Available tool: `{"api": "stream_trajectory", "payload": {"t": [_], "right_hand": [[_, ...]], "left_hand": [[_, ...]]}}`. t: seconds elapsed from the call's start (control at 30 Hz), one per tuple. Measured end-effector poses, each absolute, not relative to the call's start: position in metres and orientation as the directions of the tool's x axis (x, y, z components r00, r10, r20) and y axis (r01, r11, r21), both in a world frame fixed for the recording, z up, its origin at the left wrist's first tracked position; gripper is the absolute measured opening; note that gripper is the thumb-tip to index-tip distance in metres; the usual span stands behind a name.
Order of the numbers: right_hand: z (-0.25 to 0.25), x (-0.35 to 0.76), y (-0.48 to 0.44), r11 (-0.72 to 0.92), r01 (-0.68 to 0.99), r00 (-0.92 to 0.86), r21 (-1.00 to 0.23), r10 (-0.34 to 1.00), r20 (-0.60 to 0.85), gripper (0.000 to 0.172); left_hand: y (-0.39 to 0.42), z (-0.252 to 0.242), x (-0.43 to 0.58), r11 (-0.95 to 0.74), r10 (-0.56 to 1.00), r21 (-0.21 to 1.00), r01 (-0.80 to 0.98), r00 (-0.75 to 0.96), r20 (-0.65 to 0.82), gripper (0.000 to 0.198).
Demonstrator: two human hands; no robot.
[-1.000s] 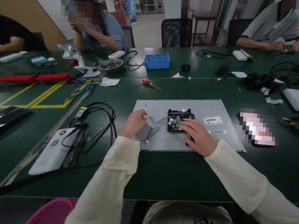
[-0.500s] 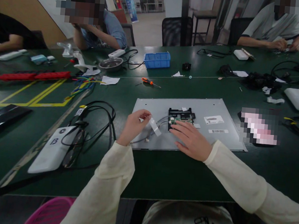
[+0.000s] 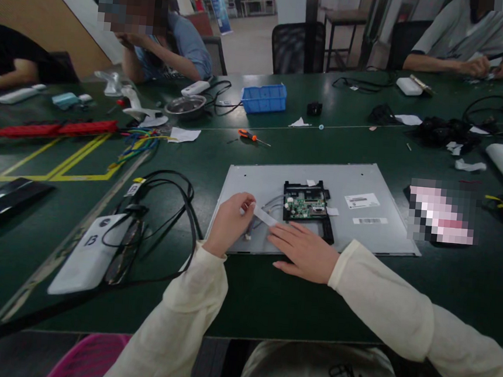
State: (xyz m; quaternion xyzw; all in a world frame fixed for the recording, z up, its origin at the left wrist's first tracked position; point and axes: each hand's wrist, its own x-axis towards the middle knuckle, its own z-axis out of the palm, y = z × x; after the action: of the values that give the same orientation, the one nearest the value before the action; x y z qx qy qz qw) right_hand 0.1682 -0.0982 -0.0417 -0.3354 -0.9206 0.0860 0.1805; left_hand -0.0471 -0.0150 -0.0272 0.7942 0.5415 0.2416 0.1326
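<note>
Your left hand (image 3: 231, 221) pinches the strip (image 3: 265, 215); long axis slants toward table's near edge (image 3: 282, 336), to your flat right hand (image 3: 304, 250).

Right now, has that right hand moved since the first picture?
Yes. The right hand has moved off the circuit board, left and downward in the view.

So the right hand (image 3: 301, 250) has slid off the board (image 3: 306, 207), which shows way more now. The tape (image 3: 265, 216) was dangling from the left hand (image 3: 231, 221), now it reaches the right fingertips.
</note>
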Motion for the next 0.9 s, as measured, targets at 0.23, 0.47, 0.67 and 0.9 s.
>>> {"api": "stream_trajectory", "payload": {"t": [0.23,0.47,0.67,0.9], "right_hand": [[-0.041,0.169,-0.096,0.767,0.559,-0.709,-0.314,0.639,0.298,0.042],[-0.039,0.167,-0.098,0.774,0.552,-0.707,-0.311,0.632,0.317,0.037],[-0.041,0.166,-0.097,0.764,0.573,-0.697,-0.298,0.645,0.314,0.042],[-0.046,0.168,-0.097,0.759,0.586,-0.704,-0.284,0.65,0.286,0.043]], "left_hand": [[-0.022,-0.017,-0.042,-0.463,0.843,0.335,0.821,0.29,0.453,0.019],[-0.029,-0.023,-0.031,-0.567,0.818,0.19,0.801,0.523,0.239,0.013],[-0.026,-0.03,-0.032,-0.542,0.839,0.252,0.802,0.496,0.226,0.008],[-0.024,-0.027,-0.036,-0.511,0.859,0.338,0.79,0.464,0.215,0.013]]}}
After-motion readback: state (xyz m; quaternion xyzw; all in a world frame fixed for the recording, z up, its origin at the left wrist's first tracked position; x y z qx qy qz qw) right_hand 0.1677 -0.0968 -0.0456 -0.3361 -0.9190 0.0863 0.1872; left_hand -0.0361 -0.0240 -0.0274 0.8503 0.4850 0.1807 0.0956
